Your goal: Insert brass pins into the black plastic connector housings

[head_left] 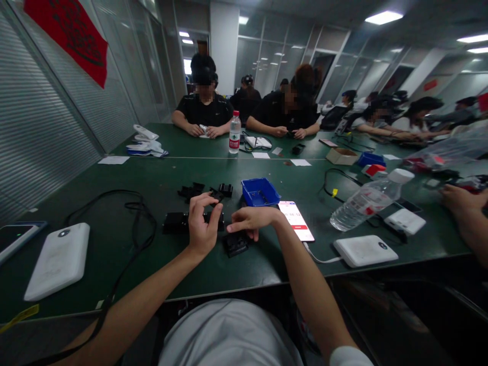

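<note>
**Two hands at black parts on the green tabletop (114, 244)**

The left hand (202, 226) is curled over a long black block (173, 222), thumb against it. The right hand (251, 219) has its fingers bent down together onto a small black part (236, 244). A pinch cannot be confirmed for either. A blue tray (260, 192) lies just behind.

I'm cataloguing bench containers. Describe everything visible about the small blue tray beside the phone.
The blue tray is a small, open-topped rectangular bin, seemingly plastic, with low sloped walls. It sits upright on the green table, just beyond the right hand and beside the lit phone. Small dark contents are unclear. No hand touches it.
</note>
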`<act>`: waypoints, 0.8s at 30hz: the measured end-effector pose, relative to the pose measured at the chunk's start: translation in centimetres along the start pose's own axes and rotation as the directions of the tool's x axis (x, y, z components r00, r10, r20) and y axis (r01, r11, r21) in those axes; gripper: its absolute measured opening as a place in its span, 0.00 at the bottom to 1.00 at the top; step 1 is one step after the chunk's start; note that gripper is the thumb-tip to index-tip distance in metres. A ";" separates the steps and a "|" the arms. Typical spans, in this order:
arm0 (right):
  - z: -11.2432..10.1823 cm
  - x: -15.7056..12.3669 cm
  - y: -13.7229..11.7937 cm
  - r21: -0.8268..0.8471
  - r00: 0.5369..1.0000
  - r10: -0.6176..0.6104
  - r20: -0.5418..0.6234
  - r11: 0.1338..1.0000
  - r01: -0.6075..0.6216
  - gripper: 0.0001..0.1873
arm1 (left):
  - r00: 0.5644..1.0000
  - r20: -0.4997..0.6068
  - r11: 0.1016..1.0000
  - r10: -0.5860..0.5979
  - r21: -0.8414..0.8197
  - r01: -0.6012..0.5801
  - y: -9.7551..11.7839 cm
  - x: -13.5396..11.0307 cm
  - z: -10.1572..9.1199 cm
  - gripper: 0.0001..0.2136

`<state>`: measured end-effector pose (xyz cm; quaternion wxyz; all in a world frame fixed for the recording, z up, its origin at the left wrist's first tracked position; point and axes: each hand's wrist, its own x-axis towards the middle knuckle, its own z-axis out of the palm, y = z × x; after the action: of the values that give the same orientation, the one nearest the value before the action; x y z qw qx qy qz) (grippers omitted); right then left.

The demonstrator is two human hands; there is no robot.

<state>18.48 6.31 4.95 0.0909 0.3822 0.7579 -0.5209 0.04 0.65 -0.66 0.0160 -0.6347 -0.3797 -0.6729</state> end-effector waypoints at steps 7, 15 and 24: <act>-0.3 0.0 0.3 0.001 0.999 0.042 0.035 0.999 -0.042 0.32 | 0.999 0.017 0.999 -0.031 0.007 0.031 0.2 0.1 0.0 0.05; -0.2 0.5 0.4 -0.082 0.994 0.106 0.016 0.991 -0.105 0.23 | 0.985 0.098 0.987 -0.145 -0.062 0.151 -0.2 -0.8 0.2 0.11; -0.8 -0.5 0.5 -0.117 1.000 0.029 -0.006 0.993 -0.030 0.19 | 0.986 0.087 0.987 -0.144 -0.064 0.150 0.0 -0.8 0.3 0.12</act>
<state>19.34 6.86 5.19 0.1191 0.3886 0.7815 -0.4734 0.45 0.45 -1.42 -0.0718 -0.6324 -0.4017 -0.6584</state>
